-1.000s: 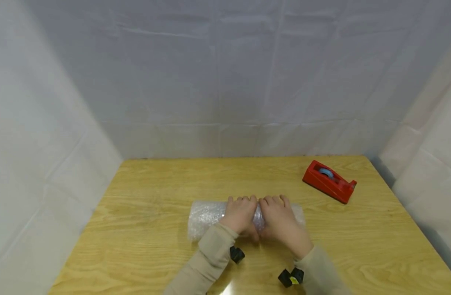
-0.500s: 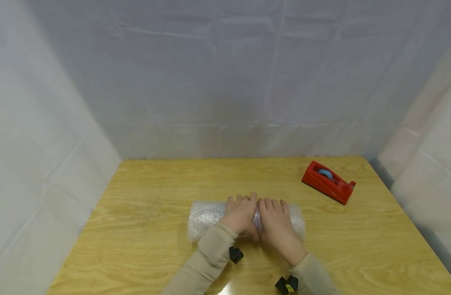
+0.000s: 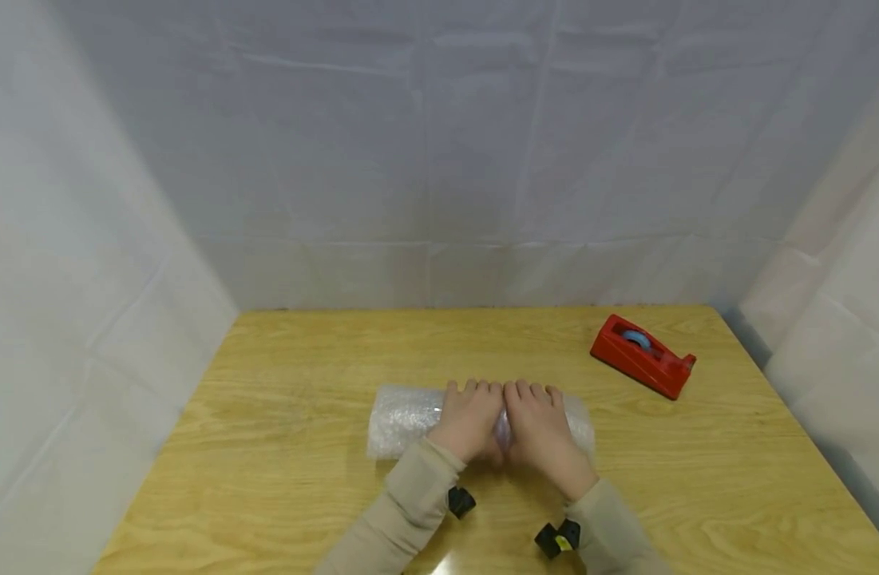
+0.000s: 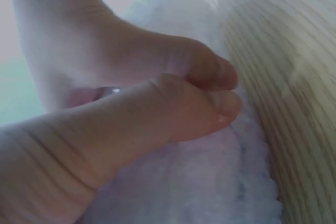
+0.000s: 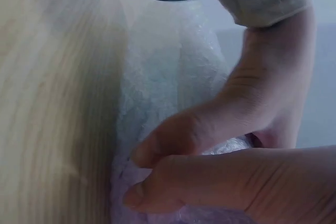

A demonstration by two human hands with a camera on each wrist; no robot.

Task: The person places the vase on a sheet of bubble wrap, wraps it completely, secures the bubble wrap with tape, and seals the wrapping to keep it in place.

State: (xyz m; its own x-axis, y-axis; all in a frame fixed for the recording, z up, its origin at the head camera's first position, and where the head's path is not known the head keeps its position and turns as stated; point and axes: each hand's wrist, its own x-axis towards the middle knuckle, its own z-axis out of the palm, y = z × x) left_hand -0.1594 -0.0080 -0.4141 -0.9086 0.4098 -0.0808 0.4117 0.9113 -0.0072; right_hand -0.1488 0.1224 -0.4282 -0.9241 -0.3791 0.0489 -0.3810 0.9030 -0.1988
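A roll of clear bubble wrap (image 3: 403, 422) lies crosswise on the wooden table. Both hands grip its middle from above, side by side. My left hand (image 3: 471, 419) has its fingers over the far side and its thumb on the near side. Just to its right, my right hand (image 3: 541, 427) curls round the roll in the same way. Close up in the left wrist view, the two thumbs lie almost tip to tip on the bubble wrap (image 4: 210, 182), near its lower edge. The right wrist view shows the thumbs against the bubble wrap (image 5: 152, 82) too. The palms hide the roll's middle.
A red tape dispenser (image 3: 642, 358) with a blue-cored roll of tape stands at the back right of the table (image 3: 281, 479). White sheeting (image 3: 425, 160) hangs behind the table and along both sides. Black wrist cameras (image 3: 462, 501) sit under the sleeves.
The right hand has shifted slightly left, closer to the left hand. The roll's near edge now sits slightly farther from me, with both hands still on it.
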